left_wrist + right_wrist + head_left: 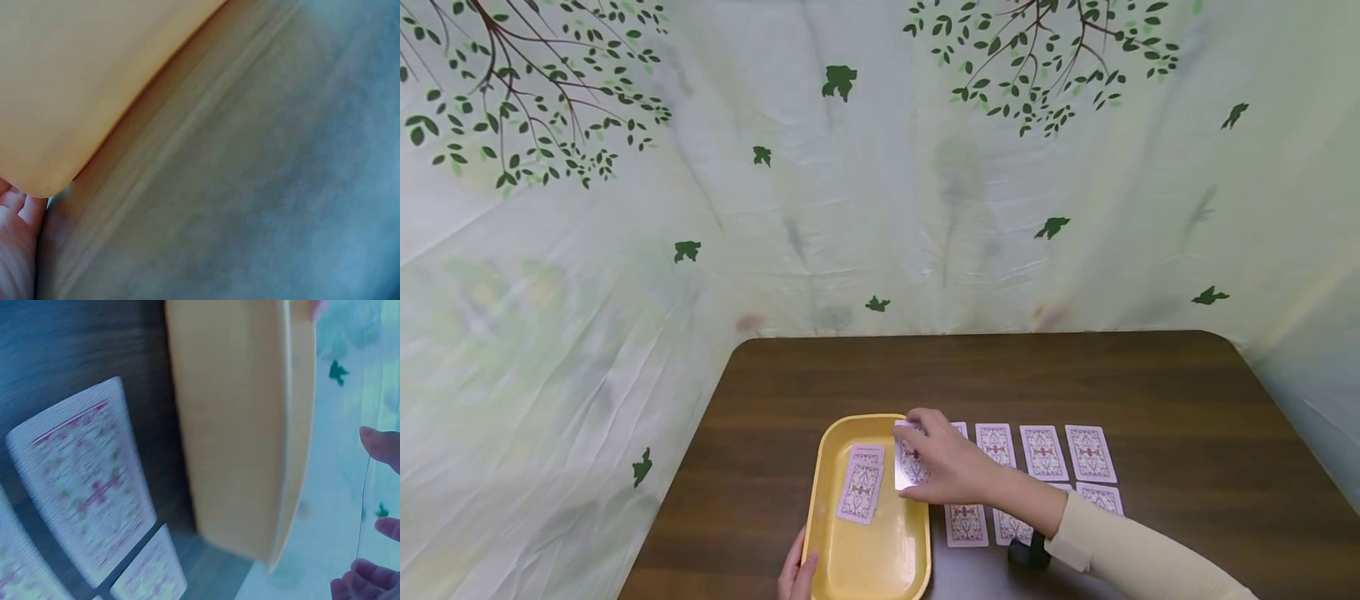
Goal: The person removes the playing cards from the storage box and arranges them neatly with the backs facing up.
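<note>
My right hand (955,462) holds a playing card (907,463) by its two short edges, thumb at the near end and fingertips at the far end. The card, patterned back showing, overlaps the right rim of a yellow tray (868,562) in the head view. From the right wrist it appears nearly edge-on, a thin line between thumb and fingertips. Inside the tray lie two overlapping cards (859,493), backs up. My left hand (797,571) grips the tray's left side near the front, thumb at the rim. In the left wrist view, its fingers (31,209) sit against the tray's edge.
Right of the tray, several more cards (1043,452) lie in rows on the brown wooden table (1187,400), backs up. My right forearm hides some of them. A black wrist strap (1030,552) is on that arm. Behind the table hangs a leaf-patterned cloth (880,208).
</note>
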Demonstrator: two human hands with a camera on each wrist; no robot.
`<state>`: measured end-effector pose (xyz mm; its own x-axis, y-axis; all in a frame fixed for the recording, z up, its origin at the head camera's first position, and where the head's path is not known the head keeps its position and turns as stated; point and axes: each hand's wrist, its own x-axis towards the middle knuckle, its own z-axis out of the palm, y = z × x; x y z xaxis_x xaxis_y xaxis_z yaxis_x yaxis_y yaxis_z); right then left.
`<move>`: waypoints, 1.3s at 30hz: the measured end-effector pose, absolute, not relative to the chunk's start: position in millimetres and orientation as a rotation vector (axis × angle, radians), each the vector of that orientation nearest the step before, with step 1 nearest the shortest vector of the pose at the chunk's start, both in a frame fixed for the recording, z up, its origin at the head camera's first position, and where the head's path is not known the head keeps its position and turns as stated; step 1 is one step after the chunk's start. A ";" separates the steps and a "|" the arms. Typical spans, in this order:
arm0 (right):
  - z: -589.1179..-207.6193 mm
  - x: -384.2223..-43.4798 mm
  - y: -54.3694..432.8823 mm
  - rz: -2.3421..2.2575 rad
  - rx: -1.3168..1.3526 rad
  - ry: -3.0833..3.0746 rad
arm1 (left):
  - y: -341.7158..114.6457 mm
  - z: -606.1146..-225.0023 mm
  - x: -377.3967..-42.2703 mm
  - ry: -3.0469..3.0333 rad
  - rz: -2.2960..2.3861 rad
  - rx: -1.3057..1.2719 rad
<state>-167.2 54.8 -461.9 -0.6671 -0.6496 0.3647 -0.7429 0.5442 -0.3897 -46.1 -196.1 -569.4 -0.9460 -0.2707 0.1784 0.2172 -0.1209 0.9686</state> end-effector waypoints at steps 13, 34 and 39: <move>-478.7 -158.6 104.2 0.829 1.012 -2.675 | -200.4 -576.2 -47.1 -1.859 -2.151 0.037; -530.0 -97.1 105.2 0.598 1.129 -2.597 | -198.5 -571.6 -46.8 -1.857 -2.161 0.052; -538.2 -86.2 101.4 0.534 1.170 -2.581 | -198.7 -571.8 -45.8 -1.846 -2.169 0.050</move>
<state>-86.2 101.4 -538.2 -0.6431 -0.6671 0.3759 -0.7615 0.6087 -0.2227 -45.8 -198.7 -571.8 -0.9569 -0.2422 0.1605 0.1972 -0.1355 0.9710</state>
